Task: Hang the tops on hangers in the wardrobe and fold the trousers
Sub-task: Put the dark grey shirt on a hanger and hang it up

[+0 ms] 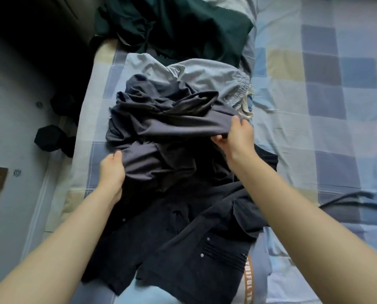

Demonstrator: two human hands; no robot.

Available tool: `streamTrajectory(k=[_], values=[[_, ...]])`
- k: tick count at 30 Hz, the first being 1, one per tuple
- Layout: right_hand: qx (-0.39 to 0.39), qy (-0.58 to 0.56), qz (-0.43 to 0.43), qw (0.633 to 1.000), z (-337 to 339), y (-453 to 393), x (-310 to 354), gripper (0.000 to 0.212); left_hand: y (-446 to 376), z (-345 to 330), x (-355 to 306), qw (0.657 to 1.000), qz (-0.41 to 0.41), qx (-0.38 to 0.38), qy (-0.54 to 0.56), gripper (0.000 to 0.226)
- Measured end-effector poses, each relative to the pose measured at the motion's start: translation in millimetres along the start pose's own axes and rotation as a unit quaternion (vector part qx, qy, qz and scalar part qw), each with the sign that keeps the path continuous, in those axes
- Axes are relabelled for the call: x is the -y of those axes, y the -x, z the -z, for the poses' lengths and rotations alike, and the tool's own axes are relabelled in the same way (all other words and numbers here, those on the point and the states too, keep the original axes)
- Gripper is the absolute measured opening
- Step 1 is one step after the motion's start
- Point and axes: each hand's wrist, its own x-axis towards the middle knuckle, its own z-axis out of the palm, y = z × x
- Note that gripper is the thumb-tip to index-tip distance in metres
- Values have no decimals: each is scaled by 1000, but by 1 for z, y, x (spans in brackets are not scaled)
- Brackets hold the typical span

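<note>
Nearest, at 6 o'clock: black clothes (pixel 183 249) flat on the bed (pixel 314 106). Past them, a crumpled grey top (pixel 168 128), pinched by left hand (pixel 113 172) at 8 o'clock, right hand (pixel 235 134) at 3 o'clock. Farther, light grey trousers (pixel 209 80), then green cloth (pixel 183 25) at 12 o'clock.

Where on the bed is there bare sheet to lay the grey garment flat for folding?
Bare checked sheet lies right of the right hand, between the light grey trousers and a dark cable. The centre is crowded: grey garment, black clothes, green garment. The left hand side is only a narrow edge strip.
</note>
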Motion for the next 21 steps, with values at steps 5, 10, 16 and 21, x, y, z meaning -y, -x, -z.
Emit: streamTrajectory(k=[5, 10, 16, 21], values=[[-47, -81, -4, 996, 79, 63, 38, 21, 33, 13, -4, 991, 78, 89, -67, 42], [-121, -148, -39, 981, 147, 129, 53, 18, 87, 10, -17, 945, 215, 238, -67, 15], [-185, -255, -73, 946, 209, 191, 47, 22, 166, -14, -31, 926, 250, 273, 71, 25], [-210, -352, -61, 910, 275, 243, 56, 20, 230, -17, -46, 889, 260, 313, 208, 37]])
